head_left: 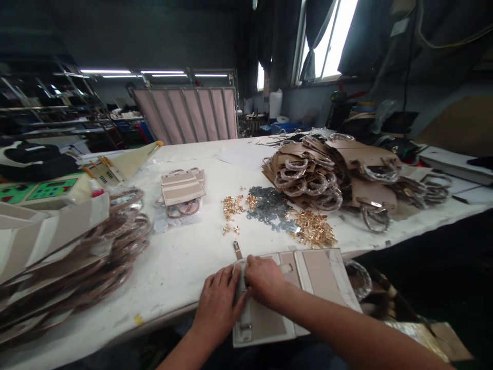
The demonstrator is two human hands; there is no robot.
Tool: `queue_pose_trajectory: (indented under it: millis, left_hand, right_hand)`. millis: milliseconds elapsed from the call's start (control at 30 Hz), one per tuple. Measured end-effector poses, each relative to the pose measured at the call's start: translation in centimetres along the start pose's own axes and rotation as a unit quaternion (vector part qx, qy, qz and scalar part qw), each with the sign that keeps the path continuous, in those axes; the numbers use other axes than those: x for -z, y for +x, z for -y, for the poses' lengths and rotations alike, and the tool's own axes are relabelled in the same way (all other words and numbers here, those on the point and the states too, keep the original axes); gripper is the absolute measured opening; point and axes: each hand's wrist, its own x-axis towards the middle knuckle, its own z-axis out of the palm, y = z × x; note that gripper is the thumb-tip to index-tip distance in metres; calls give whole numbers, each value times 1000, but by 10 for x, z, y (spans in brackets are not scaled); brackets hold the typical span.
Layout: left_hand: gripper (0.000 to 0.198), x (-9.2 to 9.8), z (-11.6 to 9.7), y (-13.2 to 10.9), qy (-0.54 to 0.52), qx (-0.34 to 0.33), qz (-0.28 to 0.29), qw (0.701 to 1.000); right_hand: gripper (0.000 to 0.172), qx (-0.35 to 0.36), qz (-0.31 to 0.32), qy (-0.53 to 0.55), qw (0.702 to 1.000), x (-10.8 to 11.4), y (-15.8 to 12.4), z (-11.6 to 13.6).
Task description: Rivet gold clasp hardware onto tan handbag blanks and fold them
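At the table's front edge lies a beige and tan bag panel (pixel 269 319), opened flat, with small metal fittings along its left side. My left hand (pixel 220 304) rests on the panel's left edge, its fingers stretched out side by side. Curled tight, my right hand (pixel 265 280) presses on the panel near its upper left corner; what its fingers grip is hidden. A pale piece (pixel 285 268) shows just right of that fist. A short strap with a metal clasp (pixel 236 250) sticks out beyond the panel's far edge.
Beyond the panel lie gold metal fittings (pixel 316 228) and thin grey metal plates (pixel 269 205). Brown bag pieces with wrapped handles (pixel 304 172) are heaped at right. More bag panels (pixel 73 246) are stacked at left, and a small pile (pixel 183 187) stands mid-table.
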Motion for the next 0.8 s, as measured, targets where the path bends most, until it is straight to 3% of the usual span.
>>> queue_pose_trajectory:
  millis: [67, 200, 300, 400, 500, 800]
  left_hand:
    - [55, 0, 1, -3, -18, 9, -12, 1000]
    - [58, -3, 1, -8, -35, 23, -22, 999]
    - [59, -3, 1, -7, -45, 27, -12, 999]
    - [60, -1, 2, -6, -61, 33, 0, 998]
    - [59, -1, 4, -6, -75, 37, 1, 997]
    - [59, 1, 7, -1, -132, 70, 10, 989]
  right_hand:
    - [18, -26, -17, 3, 1000, 8, -2, -16]
    - [27, -125, -52, -2, 991, 23, 0, -76]
    - [31, -192, -52, -6, 980, 33, 15, -125]
    - [39, -227, -40, 5, 973, 35, 36, -156]
    - [45, -245, -24, 19, 969, 29, 53, -165]
    - [33, -272, -38, 37, 961, 21, 66, -167]
